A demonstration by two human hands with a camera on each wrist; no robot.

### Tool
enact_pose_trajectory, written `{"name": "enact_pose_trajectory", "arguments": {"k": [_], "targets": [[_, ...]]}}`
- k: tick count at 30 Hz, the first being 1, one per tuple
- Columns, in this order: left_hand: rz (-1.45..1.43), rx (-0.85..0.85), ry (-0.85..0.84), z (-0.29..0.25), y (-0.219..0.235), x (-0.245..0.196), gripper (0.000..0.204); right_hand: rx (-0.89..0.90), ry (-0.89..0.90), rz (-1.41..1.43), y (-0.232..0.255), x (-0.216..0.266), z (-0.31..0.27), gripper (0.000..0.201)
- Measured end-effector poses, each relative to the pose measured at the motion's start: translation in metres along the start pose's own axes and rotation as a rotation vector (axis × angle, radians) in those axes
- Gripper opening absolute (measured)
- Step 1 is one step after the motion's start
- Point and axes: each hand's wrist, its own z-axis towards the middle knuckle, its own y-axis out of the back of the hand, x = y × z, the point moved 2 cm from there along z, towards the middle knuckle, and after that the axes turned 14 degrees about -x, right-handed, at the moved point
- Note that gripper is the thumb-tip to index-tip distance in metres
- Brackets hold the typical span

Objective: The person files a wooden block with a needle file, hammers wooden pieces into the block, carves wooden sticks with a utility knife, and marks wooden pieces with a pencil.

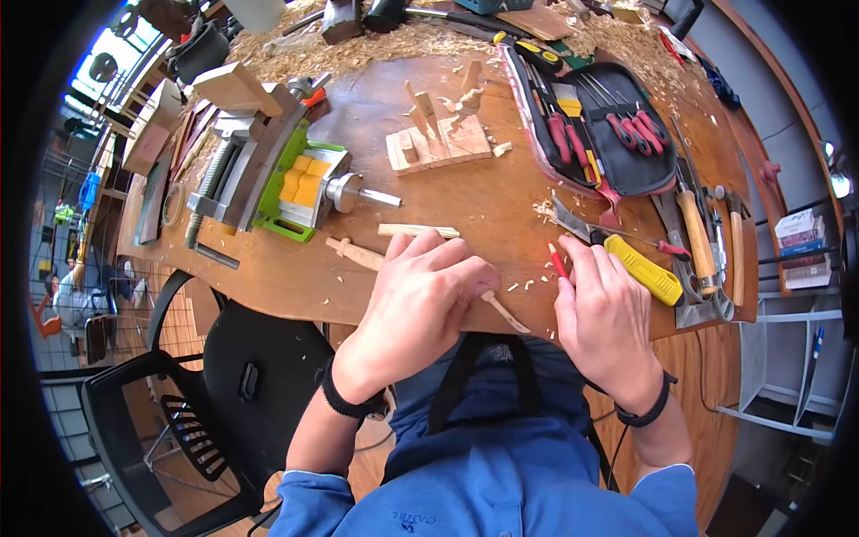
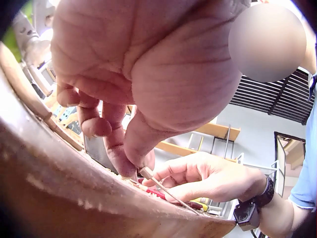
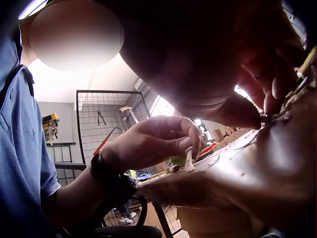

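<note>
My left hand pinches a small carved wooden piece between thumb and fingertips near the table's front edge. Its slim shaft points right, toward me, and the other end is hidden in the fingers. My right hand is low over the tabletop, thumb and index finger at a red pencil with a bare wood tip. In the left wrist view the red pencil lies between those fingertips, close to the table. A pale wooden stick and a rough carved stick lie beyond my left hand.
A yellow-handled knife lies right of my right hand, beside chisels and a hammer. Farther back are an open tool case, a wooden stand and a vise. Wood shavings cover the back.
</note>
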Motion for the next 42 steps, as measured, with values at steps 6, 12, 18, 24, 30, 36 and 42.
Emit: {"name": "enact_pose_trajectory", "arguments": {"k": [6, 12, 18, 24, 30, 36, 42], "targets": [[0.005, -0.151, -0.031, -0.005, -0.004, -0.001, 0.017, -0.04, -0.088, 0.143, 0.009, 0.001, -0.002, 0.039], [0.131, -0.234, 0.014, -0.018, 0.006, -0.011, 0.019, -0.114, -0.183, 0.457, 0.022, -0.002, -0.016, 0.011], [0.087, -0.166, -0.062, -0.022, -0.002, -0.007, 0.033, -0.084, -0.538, 0.946, 0.024, 0.005, -0.035, 0.012], [0.053, -0.068, -0.1, -0.013, -0.003, -0.001, 0.037, -0.092, -0.567, 0.968, 0.003, 0.013, -0.035, 0.012], [-0.023, -0.056, -0.115, -0.01, -0.006, 0.002, 0.038, -0.131, -0.525, 1.0, -0.011, 0.017, -0.031, 0.012], [-0.06, -0.128, -0.075, -0.014, -0.005, 0.007, 0.032, -0.106, -0.48, 0.988, -0.015, 0.017, -0.029, 0.011], [-0.193, -0.152, -0.078, -0.014, -0.014, 0.013, 0.032, -0.057, -0.511, 0.977, -0.02, 0.022, -0.023, 0.012]]}}
